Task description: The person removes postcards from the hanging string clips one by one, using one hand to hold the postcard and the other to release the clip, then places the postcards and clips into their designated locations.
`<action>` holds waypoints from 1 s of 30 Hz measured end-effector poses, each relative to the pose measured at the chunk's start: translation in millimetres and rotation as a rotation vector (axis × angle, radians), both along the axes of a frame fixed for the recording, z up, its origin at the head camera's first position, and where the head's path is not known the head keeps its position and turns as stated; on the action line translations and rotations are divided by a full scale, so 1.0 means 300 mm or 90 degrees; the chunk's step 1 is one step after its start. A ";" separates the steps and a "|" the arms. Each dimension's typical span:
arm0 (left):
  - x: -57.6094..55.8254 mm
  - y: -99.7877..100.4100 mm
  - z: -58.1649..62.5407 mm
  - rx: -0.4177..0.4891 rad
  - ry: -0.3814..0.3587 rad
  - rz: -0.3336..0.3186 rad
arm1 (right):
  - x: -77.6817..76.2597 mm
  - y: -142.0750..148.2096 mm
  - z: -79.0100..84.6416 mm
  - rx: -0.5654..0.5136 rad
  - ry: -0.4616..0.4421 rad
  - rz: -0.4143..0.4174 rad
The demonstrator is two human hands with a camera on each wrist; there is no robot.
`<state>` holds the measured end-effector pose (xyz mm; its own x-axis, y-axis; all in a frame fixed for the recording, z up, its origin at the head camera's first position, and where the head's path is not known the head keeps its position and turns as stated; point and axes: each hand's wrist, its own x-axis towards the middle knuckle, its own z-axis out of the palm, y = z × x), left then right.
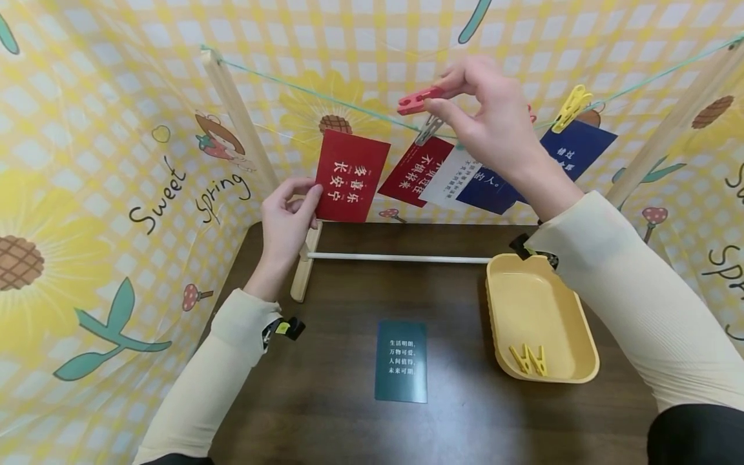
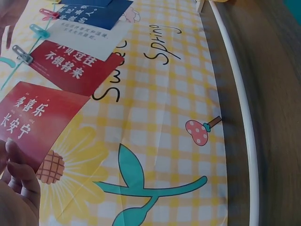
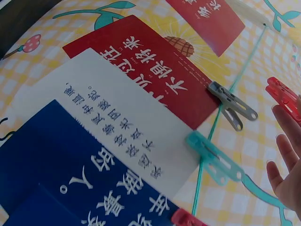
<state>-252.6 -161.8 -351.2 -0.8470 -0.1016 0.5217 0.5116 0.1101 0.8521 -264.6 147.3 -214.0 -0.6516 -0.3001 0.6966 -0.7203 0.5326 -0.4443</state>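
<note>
From my remote seat, I see a dark green card nearest me, lying flat around the middle of the wooden table. Toward the table's right side sits a yellow tray, with yellow clips near its near edge. Farther back, a white rod runs along the far edge. Above the table's far-left corner, the person's left hand pinches the left edge of a red card, held just below the green string; I can't tell whether they touch. To its right, the right hand pinches a red clip between thumb and finger, just above a grey clip on the string. That grey clip holds a second red card; a teal clip holds a white card next, then come blue cards. A yellow checked cloth backs it all.
</note>
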 end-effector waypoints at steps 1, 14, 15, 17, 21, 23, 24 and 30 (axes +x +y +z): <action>0.003 0.001 0.000 0.001 -0.001 -0.002 | 0.003 0.008 -0.001 -0.002 0.008 -0.001; 0.050 0.015 -0.011 0.000 -0.011 -0.008 | 0.042 0.088 -0.044 0.001 0.124 0.019; 0.053 0.015 -0.014 -0.001 -0.010 -0.008 | 0.048 0.094 -0.049 0.001 0.126 0.015; 0.060 0.015 -0.020 -0.003 -0.008 -0.007 | 0.059 0.105 -0.061 0.009 0.134 0.004; 0.078 0.015 -0.034 -0.008 -0.013 -0.007 | 0.085 0.125 -0.085 0.020 0.138 -0.009; 0.087 0.016 -0.041 -0.012 -0.019 -0.007 | 0.099 0.136 -0.098 0.026 0.143 -0.005; 0.092 0.017 -0.045 -0.016 -0.022 -0.007 | 0.106 0.141 -0.105 0.030 0.146 -0.001; 0.116 0.030 -0.061 -0.021 -0.024 -0.015 | 0.143 0.170 -0.152 0.046 0.149 0.004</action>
